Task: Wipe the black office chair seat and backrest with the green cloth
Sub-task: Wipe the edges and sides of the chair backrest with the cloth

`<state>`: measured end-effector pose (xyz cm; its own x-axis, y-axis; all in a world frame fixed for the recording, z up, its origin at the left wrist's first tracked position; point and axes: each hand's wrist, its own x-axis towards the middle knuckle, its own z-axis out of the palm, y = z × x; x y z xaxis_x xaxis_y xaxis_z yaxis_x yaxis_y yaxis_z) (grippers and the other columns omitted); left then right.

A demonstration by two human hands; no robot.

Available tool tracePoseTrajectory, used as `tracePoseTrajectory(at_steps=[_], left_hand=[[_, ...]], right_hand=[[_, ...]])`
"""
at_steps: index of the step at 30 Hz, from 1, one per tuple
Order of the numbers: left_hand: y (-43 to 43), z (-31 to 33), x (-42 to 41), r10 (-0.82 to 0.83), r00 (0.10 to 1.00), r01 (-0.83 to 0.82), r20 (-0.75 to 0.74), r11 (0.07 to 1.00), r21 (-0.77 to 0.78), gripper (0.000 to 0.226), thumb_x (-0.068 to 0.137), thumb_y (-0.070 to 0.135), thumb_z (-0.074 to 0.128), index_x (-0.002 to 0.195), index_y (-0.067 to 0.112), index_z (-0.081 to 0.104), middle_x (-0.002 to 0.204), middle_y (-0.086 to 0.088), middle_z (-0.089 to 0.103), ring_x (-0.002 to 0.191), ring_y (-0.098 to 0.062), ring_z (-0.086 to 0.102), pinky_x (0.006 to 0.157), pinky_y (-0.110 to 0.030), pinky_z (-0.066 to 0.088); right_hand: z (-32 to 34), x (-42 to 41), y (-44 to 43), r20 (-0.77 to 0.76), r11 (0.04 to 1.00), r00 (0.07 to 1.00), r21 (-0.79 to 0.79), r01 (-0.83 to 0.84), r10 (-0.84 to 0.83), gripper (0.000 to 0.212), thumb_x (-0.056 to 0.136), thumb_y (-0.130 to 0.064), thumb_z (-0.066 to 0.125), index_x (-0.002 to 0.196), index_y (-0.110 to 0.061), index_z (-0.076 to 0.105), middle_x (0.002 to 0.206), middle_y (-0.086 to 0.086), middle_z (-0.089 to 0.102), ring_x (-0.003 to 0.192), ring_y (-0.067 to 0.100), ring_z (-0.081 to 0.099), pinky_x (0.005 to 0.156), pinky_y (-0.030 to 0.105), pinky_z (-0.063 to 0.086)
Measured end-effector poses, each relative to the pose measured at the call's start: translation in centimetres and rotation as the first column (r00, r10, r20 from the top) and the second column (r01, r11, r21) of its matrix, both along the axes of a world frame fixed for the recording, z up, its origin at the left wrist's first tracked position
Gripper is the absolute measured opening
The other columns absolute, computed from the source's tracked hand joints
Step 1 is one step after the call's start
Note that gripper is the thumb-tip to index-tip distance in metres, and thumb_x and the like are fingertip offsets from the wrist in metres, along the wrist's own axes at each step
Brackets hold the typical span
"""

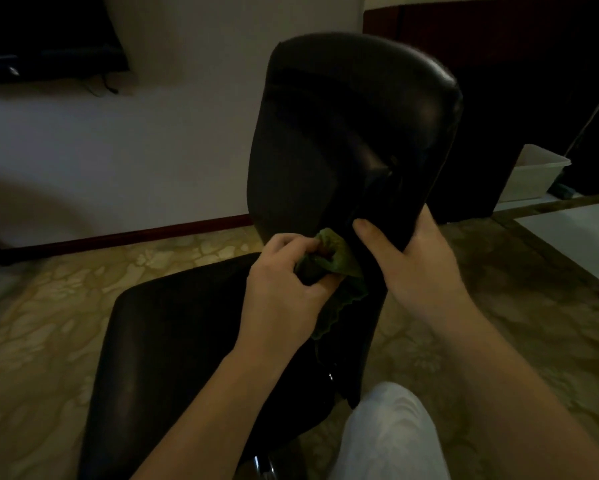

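Note:
The black office chair stands in front of me, its backrest upright and its seat below and to the left. My left hand grips the bunched green cloth at the lower edge of the backrest, where it meets the seat. A loose end of the cloth hangs down past my wrist. My right hand grips the backrest's lower right edge, thumb on the front face and fingers hidden behind.
Patterned carpet covers the floor. A white wall with a dark red skirting board runs behind the chair. A white plastic bin sits at the right by dark furniture. My knee in light trousers is at the bottom.

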<state>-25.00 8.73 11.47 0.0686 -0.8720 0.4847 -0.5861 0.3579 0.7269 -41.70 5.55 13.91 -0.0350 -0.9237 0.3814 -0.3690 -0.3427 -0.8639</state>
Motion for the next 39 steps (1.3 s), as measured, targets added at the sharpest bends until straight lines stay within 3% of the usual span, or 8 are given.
tracePoseTrajectory(at_steps=[3,6,13,18,23,27,33,39], left_hand=[[0.6,-2.5,0.7,0.042,0.999,-0.042,0.003,0.997,0.063,0.034,0.082,0.026,0.079,0.114,0.025,0.069,0.112,0.021,0.055,0.105,0.003,0.055,0.089,-0.018,0.052],[1.4,-4.8,1.0,0.087,0.996,-0.087,0.009,0.990,0.111,0.034,0.083,0.028,0.078,0.116,0.025,0.068,0.111,0.023,0.054,0.104,0.007,0.053,0.086,-0.010,0.049],[0.9,-1.1,0.0,0.098,0.993,-0.101,-0.073,0.994,-0.050,0.026,0.080,0.027,0.079,0.104,0.026,0.069,0.103,0.018,0.057,0.096,0.005,0.055,0.080,-0.006,0.043],[0.7,-2.2,0.1,0.086,0.994,-0.084,-0.062,0.996,0.029,0.030,0.081,0.024,0.078,0.110,0.026,0.069,0.107,0.019,0.056,0.098,0.004,0.055,0.080,-0.008,0.046],[2.3,-5.4,1.4,0.100,0.995,-0.095,-0.028,0.983,0.155,0.031,0.084,0.024,0.077,0.114,0.026,0.068,0.110,0.020,0.055,0.102,-0.001,0.056,0.086,-0.017,0.051],[2.5,-4.3,1.5,0.100,0.994,-0.097,-0.041,0.992,0.084,0.032,0.083,0.025,0.078,0.113,0.025,0.068,0.108,0.018,0.055,0.100,0.001,0.055,0.087,-0.018,0.050],[1.5,-2.7,0.8,0.069,0.992,-0.065,-0.104,0.997,0.048,0.033,0.082,0.026,0.079,0.113,0.026,0.068,0.107,0.018,0.055,0.099,0.001,0.056,0.085,-0.013,0.047],[2.6,-6.5,2.5,0.099,0.993,-0.084,-0.071,0.979,0.186,0.032,0.084,0.026,0.078,0.114,0.025,0.067,0.110,0.019,0.055,0.101,-0.001,0.056,0.086,-0.014,0.047]], right_hand=[[0.1,-0.1,-0.4,0.016,1.000,0.999,0.007,-0.028,0.028,0.031,0.090,-0.038,0.064,0.116,-0.040,0.046,0.094,-0.032,0.055,0.079,-0.032,0.046,0.064,-0.006,0.036],[-0.1,0.2,-0.7,0.059,0.999,0.998,0.009,-0.038,0.037,0.030,0.090,-0.036,0.066,0.116,-0.039,0.051,0.098,-0.028,0.061,0.088,-0.023,0.054,0.065,-0.002,0.042],[-0.1,0.6,-0.4,0.060,0.999,0.998,0.034,-0.010,0.008,0.053,0.078,-0.034,0.079,0.123,-0.032,0.052,0.105,-0.019,0.065,0.100,-0.002,0.060,0.081,0.022,0.051],[0.0,0.5,0.1,0.055,0.999,0.998,0.052,-0.014,0.011,0.052,0.078,-0.031,0.078,0.123,-0.032,0.052,0.107,-0.016,0.065,0.103,0.004,0.061,0.087,0.030,0.054],[0.1,0.8,0.1,0.077,0.997,0.997,0.068,-0.025,0.020,0.047,0.080,-0.027,0.076,0.121,-0.032,0.053,0.104,-0.016,0.067,0.096,0.001,0.064,0.080,0.026,0.056],[0.1,1.5,0.8,0.069,0.998,0.997,0.053,0.016,-0.020,0.047,0.079,-0.030,0.077,0.119,-0.034,0.052,0.101,-0.018,0.066,0.092,-0.002,0.063,0.070,0.015,0.049],[-0.9,2.2,1.5,0.047,0.997,0.996,0.015,0.073,-0.073,0.066,0.073,-0.038,0.082,0.129,-0.032,0.047,0.116,-0.017,0.062,0.110,0.005,0.058,0.094,0.034,0.052],[-0.8,2.7,1.4,0.078,0.995,0.992,0.034,0.096,-0.099,0.061,0.074,-0.033,0.081,0.127,-0.031,0.050,0.112,-0.016,0.065,0.105,0.005,0.062,0.092,0.037,0.054]])
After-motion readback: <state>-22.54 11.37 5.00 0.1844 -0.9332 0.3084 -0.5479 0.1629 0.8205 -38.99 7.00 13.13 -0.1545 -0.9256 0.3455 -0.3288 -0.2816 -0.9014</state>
